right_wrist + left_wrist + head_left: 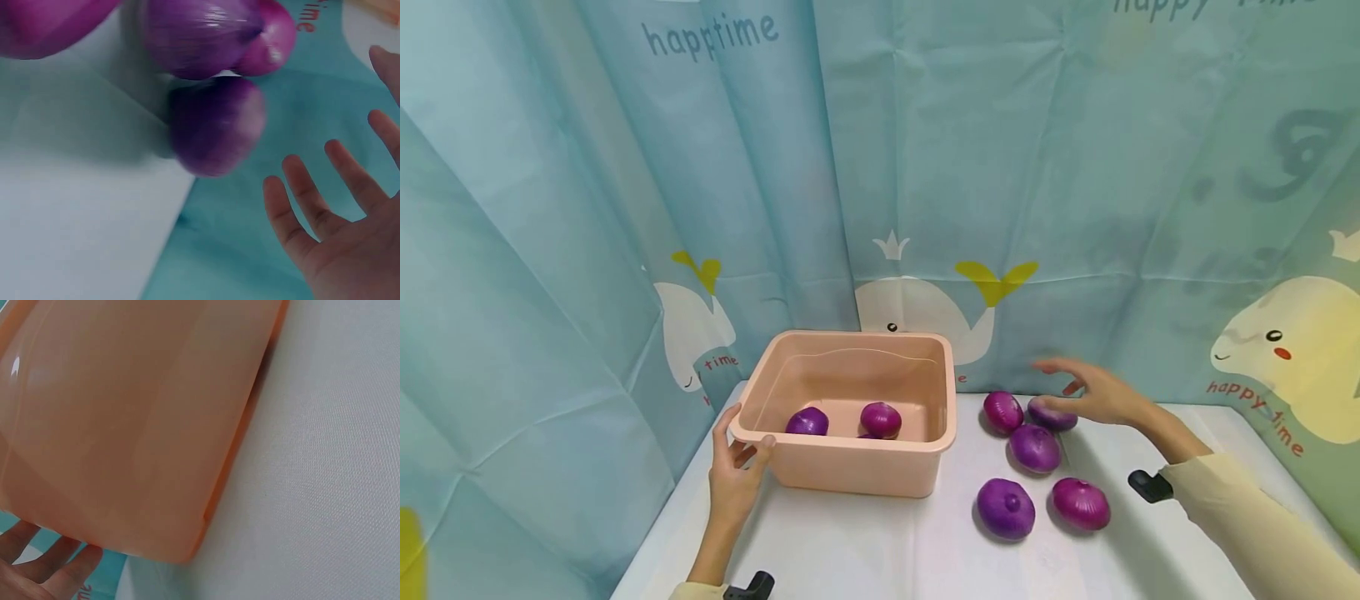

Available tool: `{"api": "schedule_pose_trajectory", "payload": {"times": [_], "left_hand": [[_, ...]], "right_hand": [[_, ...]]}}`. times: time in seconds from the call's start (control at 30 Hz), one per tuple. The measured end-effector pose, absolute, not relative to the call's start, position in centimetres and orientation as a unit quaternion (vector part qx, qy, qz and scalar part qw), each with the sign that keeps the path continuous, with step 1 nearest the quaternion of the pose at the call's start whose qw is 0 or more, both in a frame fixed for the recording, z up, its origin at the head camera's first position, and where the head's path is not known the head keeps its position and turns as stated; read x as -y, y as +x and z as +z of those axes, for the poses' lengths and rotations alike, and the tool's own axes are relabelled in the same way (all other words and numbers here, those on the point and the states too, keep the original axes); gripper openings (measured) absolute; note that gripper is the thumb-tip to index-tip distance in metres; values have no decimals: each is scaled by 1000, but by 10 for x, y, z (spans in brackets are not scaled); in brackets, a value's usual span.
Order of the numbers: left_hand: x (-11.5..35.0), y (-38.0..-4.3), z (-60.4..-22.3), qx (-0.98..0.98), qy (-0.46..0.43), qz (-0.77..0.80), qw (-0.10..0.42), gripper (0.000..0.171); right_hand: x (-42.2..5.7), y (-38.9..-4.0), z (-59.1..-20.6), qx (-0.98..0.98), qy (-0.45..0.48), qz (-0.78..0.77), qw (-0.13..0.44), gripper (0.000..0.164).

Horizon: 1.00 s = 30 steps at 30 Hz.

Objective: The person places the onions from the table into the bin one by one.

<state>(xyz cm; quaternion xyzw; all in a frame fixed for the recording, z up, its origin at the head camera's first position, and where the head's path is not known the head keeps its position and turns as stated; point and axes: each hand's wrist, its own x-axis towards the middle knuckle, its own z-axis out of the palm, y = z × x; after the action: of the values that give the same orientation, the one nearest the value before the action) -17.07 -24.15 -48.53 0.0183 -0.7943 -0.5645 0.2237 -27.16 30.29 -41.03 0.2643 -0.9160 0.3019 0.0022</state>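
Left hand (730, 487) holds the bin (857, 468); right hand (1097, 396), grip wide, is by the back onion (1054, 418), bin's 3 o'clock. Pick-up step imo, gotta curl round it.

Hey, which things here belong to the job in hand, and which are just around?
Seemingly part of the job:
peach tub, rim gripped by the left hand
purple onions inside
five loose onions, right hand beside the far ones

Just around:
whale-print curtain
white table
black wrist devices
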Motion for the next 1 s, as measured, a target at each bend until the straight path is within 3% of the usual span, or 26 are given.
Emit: {"api": "schedule_pose_trajectory", "payload": {"times": [0.37, 0.7, 1.0], "left_hand": [[240, -169, -484, 789, 19, -570, 228, 73], [242, -172, -487, 790, 27, -569, 226, 72], [242, -172, -489, 790, 23, -569, 225, 72]], "right_hand": [[-317, -279, -459, 917, 243, 315, 36, 50], [-323, -280, -477, 924, 191, 330, -20, 55], [-322, -278, -482, 920, 188, 342, -27, 57]]}}
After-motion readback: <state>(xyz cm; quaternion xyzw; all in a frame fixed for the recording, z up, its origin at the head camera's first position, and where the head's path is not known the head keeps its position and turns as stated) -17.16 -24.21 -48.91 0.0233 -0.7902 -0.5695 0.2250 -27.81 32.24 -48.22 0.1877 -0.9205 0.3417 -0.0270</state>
